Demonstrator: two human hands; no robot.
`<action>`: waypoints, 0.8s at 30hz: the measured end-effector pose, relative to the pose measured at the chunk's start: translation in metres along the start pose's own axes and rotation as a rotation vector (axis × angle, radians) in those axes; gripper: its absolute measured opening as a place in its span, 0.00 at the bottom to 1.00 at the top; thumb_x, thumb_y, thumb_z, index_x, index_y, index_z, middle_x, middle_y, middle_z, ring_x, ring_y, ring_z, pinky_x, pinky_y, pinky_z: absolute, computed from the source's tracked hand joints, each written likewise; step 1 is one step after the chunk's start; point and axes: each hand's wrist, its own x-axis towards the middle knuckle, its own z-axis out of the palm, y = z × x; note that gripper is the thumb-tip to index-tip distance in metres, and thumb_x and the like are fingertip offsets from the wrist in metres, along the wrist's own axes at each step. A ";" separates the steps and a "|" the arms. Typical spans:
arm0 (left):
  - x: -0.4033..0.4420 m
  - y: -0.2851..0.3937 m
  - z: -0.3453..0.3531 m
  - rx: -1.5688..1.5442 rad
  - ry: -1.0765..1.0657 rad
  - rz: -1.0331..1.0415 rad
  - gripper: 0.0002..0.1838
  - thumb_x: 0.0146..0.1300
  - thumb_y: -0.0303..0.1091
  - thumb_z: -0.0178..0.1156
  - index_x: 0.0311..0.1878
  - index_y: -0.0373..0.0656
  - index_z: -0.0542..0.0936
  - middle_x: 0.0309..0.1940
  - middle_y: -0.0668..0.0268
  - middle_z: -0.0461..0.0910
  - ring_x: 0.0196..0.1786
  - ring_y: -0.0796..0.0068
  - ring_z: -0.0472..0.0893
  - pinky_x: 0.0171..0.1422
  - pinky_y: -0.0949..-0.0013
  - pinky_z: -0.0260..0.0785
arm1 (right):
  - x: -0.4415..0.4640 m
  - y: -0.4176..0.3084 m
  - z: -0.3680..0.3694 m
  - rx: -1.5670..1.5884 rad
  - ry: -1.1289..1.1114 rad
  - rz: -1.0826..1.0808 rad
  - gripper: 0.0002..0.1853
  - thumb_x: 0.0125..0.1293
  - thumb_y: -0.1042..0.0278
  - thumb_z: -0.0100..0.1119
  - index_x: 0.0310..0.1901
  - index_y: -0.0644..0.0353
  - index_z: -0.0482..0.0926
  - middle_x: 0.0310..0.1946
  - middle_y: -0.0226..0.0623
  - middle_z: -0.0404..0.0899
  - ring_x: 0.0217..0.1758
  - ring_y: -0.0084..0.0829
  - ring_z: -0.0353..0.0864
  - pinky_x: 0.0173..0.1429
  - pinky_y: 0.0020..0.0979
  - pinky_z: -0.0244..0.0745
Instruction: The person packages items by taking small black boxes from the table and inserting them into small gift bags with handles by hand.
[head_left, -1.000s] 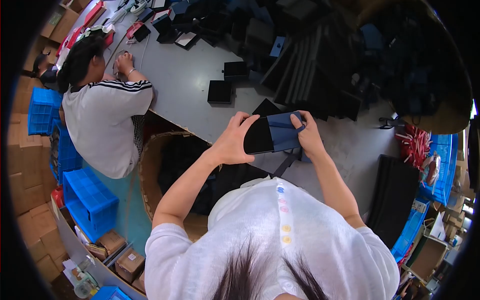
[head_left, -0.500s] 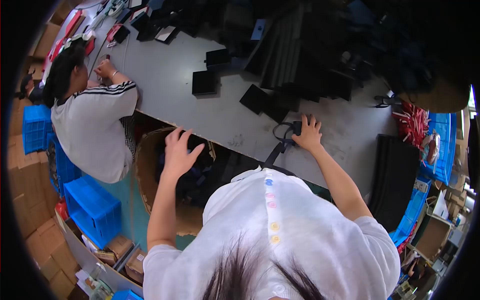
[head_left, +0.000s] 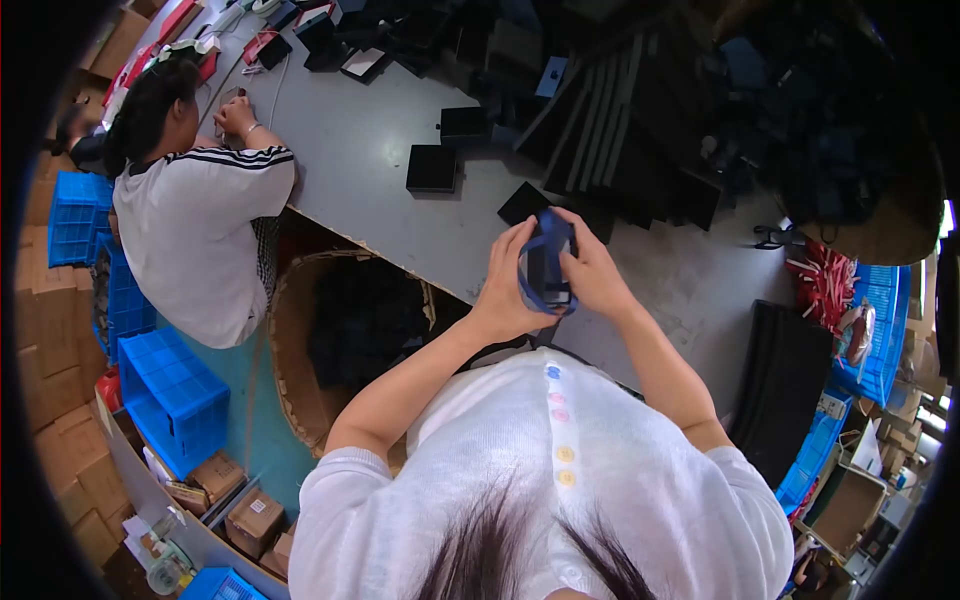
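Observation:
Both my hands are raised over the table's near edge, around a small dark item with a blue band (head_left: 547, 262). The band curves round its left side, and a pale patch shows near its lower end. My left hand (head_left: 505, 280) grips the item from the left, fingers along its far side. From the right, my right hand (head_left: 592, 268) closes on it with the thumb on its face. Just beyond my hands lies a flat black box (head_left: 522, 203) on the grey table (head_left: 360, 190). The item's exact kind I cannot make out.
A large open carton (head_left: 290, 350) with dark contents stands below the table edge at left. A co-worker (head_left: 200, 220) sits beyond it. Black boxes (head_left: 432, 168) and stacked black panels (head_left: 600, 120) lie on the table. Blue crates (head_left: 175, 395) stand at left.
My right hand has lifted the dark item with its band off the table and drawn it nearer. My left hand has come across from above the carton and now grips it too.

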 end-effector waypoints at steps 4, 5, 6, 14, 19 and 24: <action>0.002 -0.008 -0.003 0.059 0.039 0.082 0.53 0.35 0.34 0.76 0.67 0.36 0.59 0.65 0.51 0.61 0.68 0.48 0.59 0.70 0.53 0.59 | 0.006 -0.011 0.021 -0.603 0.230 -0.368 0.22 0.60 0.78 0.48 0.57 0.62 0.72 0.49 0.51 0.78 0.54 0.46 0.78 0.59 0.33 0.72; 0.002 -0.003 -0.006 0.106 0.101 0.081 0.52 0.36 0.34 0.75 0.67 0.37 0.58 0.62 0.51 0.62 0.65 0.47 0.61 0.68 0.53 0.60 | 0.007 -0.014 0.024 -0.723 0.273 -0.467 0.19 0.59 0.78 0.50 0.53 0.63 0.75 0.47 0.50 0.79 0.53 0.45 0.79 0.57 0.33 0.72; 0.002 -0.004 -0.004 0.105 0.104 0.079 0.52 0.36 0.34 0.75 0.67 0.37 0.58 0.62 0.51 0.62 0.65 0.47 0.61 0.68 0.53 0.60 | 0.007 -0.017 0.025 -0.843 0.314 -0.565 0.16 0.58 0.78 0.51 0.49 0.65 0.78 0.45 0.48 0.80 0.51 0.43 0.80 0.56 0.33 0.73; 0.002 -0.011 -0.008 -0.067 0.222 0.037 0.55 0.34 0.36 0.77 0.67 0.38 0.55 0.60 0.54 0.59 0.62 0.56 0.67 0.67 0.58 0.61 | 0.036 -0.005 -0.007 -0.024 0.301 -0.372 0.22 0.75 0.51 0.42 0.55 0.61 0.75 0.47 0.35 0.78 0.52 0.25 0.74 0.59 0.29 0.66; 0.017 -0.037 -0.016 0.076 0.133 0.142 0.56 0.38 0.35 0.74 0.70 0.35 0.53 0.67 0.46 0.54 0.69 0.43 0.56 0.73 0.52 0.52 | 0.031 0.029 -0.008 0.381 0.147 0.165 0.22 0.72 0.49 0.47 0.54 0.58 0.76 0.47 0.33 0.79 0.49 0.27 0.78 0.56 0.30 0.73; 0.082 -0.148 -0.038 0.688 0.541 -0.353 0.54 0.45 0.42 0.70 0.73 0.39 0.50 0.71 0.51 0.51 0.69 0.42 0.55 0.72 0.43 0.50 | 0.029 0.046 -0.034 0.472 0.352 0.147 0.22 0.71 0.48 0.49 0.50 0.59 0.77 0.43 0.33 0.81 0.43 0.28 0.80 0.51 0.30 0.76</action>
